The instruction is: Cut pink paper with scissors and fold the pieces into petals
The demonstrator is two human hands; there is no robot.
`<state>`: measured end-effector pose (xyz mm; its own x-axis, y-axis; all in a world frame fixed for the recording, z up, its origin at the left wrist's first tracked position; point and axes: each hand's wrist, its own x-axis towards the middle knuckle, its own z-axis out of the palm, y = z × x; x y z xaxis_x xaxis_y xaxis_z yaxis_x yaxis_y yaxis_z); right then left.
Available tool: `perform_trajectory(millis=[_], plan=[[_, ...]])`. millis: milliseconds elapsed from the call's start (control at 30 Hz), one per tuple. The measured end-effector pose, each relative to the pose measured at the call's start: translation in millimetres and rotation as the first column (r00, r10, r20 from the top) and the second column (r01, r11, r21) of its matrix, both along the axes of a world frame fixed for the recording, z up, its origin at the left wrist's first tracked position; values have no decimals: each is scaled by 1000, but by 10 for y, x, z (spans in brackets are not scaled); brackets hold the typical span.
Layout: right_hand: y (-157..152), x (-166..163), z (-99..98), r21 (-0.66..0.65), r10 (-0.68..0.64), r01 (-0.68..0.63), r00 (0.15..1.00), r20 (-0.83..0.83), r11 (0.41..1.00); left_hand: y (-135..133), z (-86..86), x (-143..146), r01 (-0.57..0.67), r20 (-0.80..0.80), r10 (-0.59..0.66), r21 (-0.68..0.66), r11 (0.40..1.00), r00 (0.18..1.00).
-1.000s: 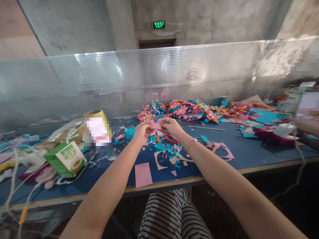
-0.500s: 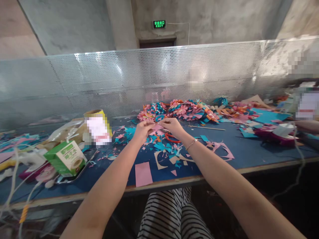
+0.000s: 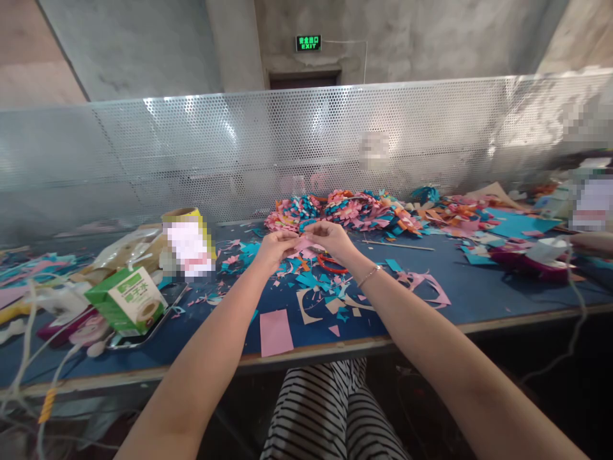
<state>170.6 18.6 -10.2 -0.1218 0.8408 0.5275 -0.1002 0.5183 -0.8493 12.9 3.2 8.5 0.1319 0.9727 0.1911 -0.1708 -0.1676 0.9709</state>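
My left hand [image 3: 278, 249] and my right hand [image 3: 334, 241] meet over the middle of the table, fingers pinched. Between the fingertips is a small piece of pink paper [image 3: 304, 245], partly covered by the fingers. Just under my right hand lies a red looped handle [image 3: 334, 266], perhaps of scissors; the rest of it is hidden. Blue paper scraps [image 3: 311, 281] and a cream paper offcut [image 3: 306, 313] are scattered below the hands. Nearer the table edge, a flat pink paper sheet [image 3: 276, 333] lies by itself. Behind the hands is a heap of pink and blue paper flowers [image 3: 345, 207].
On the left stand a green and white drink carton [image 3: 127, 303] and a roll [image 3: 189, 243] with a yellow edge. A thin stick [image 3: 400, 245] lies at right, and farther right is a purple and white tool [image 3: 536, 262] with a cord. A perforated metal screen [image 3: 191, 147] borders the back.
My right hand's fingers have shifted up slightly and curled more, while my left hand stays almost in place. The pink paper remains between them. The view has moved very slightly.
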Motion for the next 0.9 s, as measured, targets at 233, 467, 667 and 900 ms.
perform_trajectory(millis=[233,467,667,900], plan=[[4,18,-1,-28,71,-73,995,-66,997,26,-22,5,-38,-28,41,102,994,999],[20,48,8,-168,39,-43,999,-29,985,33,-42,20,-67,-80,84,193,979,993],[40,68,3,-91,-33,41,996,82,995,56,-64,19,-59,-119,92,254,965,989],[-15,54,58,-95,-23,29,997,72,995,62,-58,12,-68,-116,99,251,965,988]])
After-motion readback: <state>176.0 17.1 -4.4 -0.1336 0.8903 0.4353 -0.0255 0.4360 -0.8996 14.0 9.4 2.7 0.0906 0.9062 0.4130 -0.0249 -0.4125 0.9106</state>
